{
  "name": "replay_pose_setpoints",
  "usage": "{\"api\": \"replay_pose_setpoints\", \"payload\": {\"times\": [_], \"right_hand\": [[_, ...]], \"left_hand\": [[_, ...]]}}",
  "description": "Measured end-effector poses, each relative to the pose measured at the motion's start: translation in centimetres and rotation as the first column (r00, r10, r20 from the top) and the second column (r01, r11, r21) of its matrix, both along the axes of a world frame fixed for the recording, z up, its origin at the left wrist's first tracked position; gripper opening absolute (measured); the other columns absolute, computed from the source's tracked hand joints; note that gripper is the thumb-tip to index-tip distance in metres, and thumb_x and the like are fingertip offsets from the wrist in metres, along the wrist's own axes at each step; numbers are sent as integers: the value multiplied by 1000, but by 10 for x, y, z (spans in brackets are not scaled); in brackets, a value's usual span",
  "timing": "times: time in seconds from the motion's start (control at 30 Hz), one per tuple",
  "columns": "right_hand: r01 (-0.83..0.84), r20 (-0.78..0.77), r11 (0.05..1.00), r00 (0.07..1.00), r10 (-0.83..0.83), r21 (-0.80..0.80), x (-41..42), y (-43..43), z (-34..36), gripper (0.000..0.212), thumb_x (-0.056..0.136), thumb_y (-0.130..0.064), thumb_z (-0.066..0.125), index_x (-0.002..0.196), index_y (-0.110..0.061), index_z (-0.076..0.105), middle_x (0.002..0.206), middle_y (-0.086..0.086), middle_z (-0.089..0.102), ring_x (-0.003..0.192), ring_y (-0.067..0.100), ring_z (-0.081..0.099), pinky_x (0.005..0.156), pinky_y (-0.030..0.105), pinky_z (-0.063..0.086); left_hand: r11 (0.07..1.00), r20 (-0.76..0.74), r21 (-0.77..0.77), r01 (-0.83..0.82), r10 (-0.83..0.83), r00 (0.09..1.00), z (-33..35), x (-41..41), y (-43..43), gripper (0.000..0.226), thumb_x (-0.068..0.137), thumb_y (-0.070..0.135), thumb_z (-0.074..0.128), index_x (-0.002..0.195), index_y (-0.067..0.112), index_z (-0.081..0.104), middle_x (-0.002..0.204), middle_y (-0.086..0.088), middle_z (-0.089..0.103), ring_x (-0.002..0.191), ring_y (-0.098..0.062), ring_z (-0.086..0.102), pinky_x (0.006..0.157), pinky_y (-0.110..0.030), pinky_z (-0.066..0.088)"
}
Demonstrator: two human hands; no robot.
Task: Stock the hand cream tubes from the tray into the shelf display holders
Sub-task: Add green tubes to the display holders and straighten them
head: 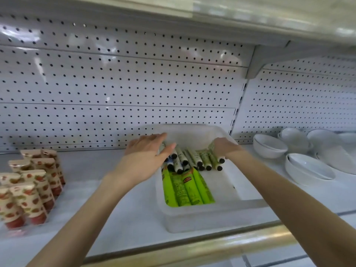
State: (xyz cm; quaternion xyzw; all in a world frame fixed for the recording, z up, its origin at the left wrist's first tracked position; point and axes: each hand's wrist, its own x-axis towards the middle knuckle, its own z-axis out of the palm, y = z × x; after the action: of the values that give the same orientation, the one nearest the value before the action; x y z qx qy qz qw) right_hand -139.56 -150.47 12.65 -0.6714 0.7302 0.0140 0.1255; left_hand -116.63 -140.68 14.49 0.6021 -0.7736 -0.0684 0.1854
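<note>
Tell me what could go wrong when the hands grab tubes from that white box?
1. The right hand grips a pale green tube in a loose pile; pulling it could drag its neighbours out.
2. The tray sits near the shelf's front edge, so a hard tug might slide it off.
3. White bowls are stacked beside the right arm; a wide swing could knock them.

L grip (146, 160), R grip (224, 148), forearms (92, 209) all bare.
</note>
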Motion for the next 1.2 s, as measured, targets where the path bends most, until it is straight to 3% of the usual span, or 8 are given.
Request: {"api": "replay_pose_setpoints", "payload": {"times": [0.17, 0.4, 0.5, 0.6, 0.67, 0.83, 1.0, 1.2], "right_hand": [[33, 9, 999, 999, -33, -9, 0, -6, -20, 14, 92, 3, 36, 83, -6, 43, 73, 5, 43, 56, 14, 41, 49, 22, 37], [3, 142, 998, 990, 6, -62, -9, -15, -13, 30, 87, -1, 49, 63, -12, 35, 61, 4, 39, 50, 15, 38, 46, 20, 32], [-21, 307, 995, 950, 50, -96, -5, -14, -6, 32, 92, -13, 54, 64, -12, 37, 61, 2, 39, 52, 13, 37, 48, 20, 29], [-70, 555, 983, 817, 153, -168, 7, -8, 2, 10, 91, -11, 58, 85, -5, 53, 83, 5, 55, 72, 18, 54, 65, 23, 44], [-70, 741, 981, 646, 182, -180, 16, 0, 9, 24, 85, -10, 66, 106, -4, 55, 101, 5, 60, 85, 19, 61, 73, 24, 52], [-230, 884, 956, 387, 263, -184, 33, 14, 19, 23, 82, -12, 70, 100, -12, 56, 111, 6, 61, 101, 18, 64, 81, 27, 54], [-275, 885, 929, 325, 332, -247, 41, 20, 18, 20, 79, 2, 68, 87, -9, 53, 96, 4, 59, 93, 17, 61, 89, 33, 52], [-314, 889, 916, 300, 347, -252, 40, 18, 23, 18, 80, -7, 70, 92, -10, 56, 100, 6, 59, 100, 26, 62, 94, 44, 48]], "left_hand": [[1000, -52, 18, 5, -4, 999, 4, 0, -8, 54, 96, 51, 25, 145, 29, 26, 150, 5, 32, 135, -15, 29, 107, -31, 21], [998, -312, 25, 56, -46, 949, -3, 11, -24, 46, 94, 46, 40, 135, 25, 45, 139, 7, 48, 121, -14, 47, 105, -34, 33], [998, -390, 1, 64, -58, 919, -5, 10, -33, 42, 94, 40, 45, 131, 22, 49, 132, 7, 53, 120, -12, 49, 100, -28, 35], [996, -456, 14, 92, -76, 887, -6, 4, -43, 40, 94, 36, 48, 130, 20, 51, 130, 7, 54, 123, -10, 46, 96, -22, 32], [995, -475, 16, 102, -82, 876, -6, -1, -50, 42, 93, 36, 50, 131, 18, 51, 131, 6, 54, 123, -11, 47, 95, -21, 32], [984, -582, 6, 177, -140, 801, -6, -11, -60, 36, 91, 37, 54, 124, 22, 58, 128, 8, 57, 122, -11, 49, 104, -29, 36], [978, -680, -111, 175, -203, 705, -5, -17, -61, 19, 88, 29, 61, 105, 24, 66, 108, 9, 67, 106, -6, 60, 98, -38, 44], [974, -743, -129, 184, -218, 633, -1, -19, -61, 18, 90, 28, 57, 105, 19, 60, 112, 0, 65, 106, -12, 60, 96, -36, 45]]}}
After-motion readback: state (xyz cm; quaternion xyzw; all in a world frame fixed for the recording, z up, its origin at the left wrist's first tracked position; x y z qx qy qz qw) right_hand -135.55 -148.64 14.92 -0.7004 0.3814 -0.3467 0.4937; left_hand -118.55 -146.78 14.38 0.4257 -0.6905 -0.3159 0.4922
